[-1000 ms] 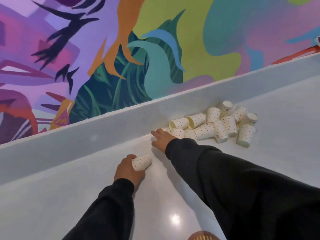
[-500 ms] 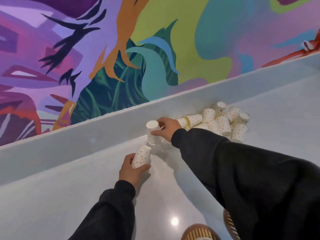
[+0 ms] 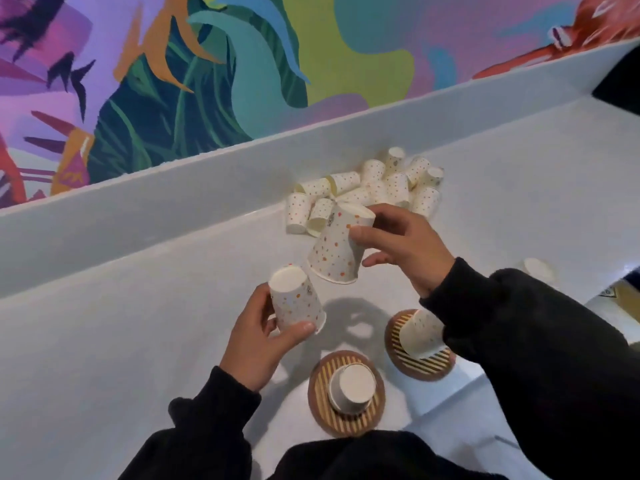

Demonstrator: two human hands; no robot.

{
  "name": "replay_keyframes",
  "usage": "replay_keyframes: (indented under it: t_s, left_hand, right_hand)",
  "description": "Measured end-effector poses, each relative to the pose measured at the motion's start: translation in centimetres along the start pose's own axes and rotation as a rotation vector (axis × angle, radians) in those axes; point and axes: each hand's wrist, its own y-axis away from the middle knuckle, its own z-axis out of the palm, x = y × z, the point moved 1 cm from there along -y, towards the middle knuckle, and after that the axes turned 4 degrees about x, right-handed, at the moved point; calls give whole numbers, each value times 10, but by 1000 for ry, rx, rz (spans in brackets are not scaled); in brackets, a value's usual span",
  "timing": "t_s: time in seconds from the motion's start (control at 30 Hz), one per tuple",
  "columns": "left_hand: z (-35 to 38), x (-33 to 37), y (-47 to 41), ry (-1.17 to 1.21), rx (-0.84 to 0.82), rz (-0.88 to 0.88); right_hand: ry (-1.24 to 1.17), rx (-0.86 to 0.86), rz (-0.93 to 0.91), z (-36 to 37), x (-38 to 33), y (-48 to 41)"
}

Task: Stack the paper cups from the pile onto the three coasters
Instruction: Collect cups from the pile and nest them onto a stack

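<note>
My left hand (image 3: 254,341) grips a dotted paper cup (image 3: 296,303), held bottom up above the white counter. My right hand (image 3: 405,247) holds a second dotted cup (image 3: 337,251), tilted with its mouth down, just above and right of the first. A pile of dotted cups (image 3: 367,188) lies against the back ledge behind my hands. Two round striped coasters show near me: the middle coaster (image 3: 320,389) carries an upside-down cup (image 3: 353,388), and the right coaster (image 3: 396,332) carries another cup (image 3: 417,332), partly hidden by my right sleeve.
A white counter (image 3: 104,341) runs to a raised ledge (image 3: 138,216) under a colourful mural. A small pale round object (image 3: 538,270) lies at the right, beyond my right sleeve. The counter's right edge drops off near a dark corner.
Both hands have lifted their cups off the counter and drawn back from the pile toward me. The view has tilted down, bringing two coasters with cups into sight.
</note>
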Motion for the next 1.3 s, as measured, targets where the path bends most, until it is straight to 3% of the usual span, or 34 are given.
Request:
replay_keyframes:
  t_s: [0.3,0.6,1.3]
  left_hand:
    - [48,2,61,-322,-121,80]
    - [75,-40,74,-458,-65,-51]
    - [104,-88,77,-559,0,-169]
  right_hand:
    - [-125,32,-36,-8,35,59]
    - [-131,1,-13,-23,56,72]
    - [261,-215,-37,-2,130,122]
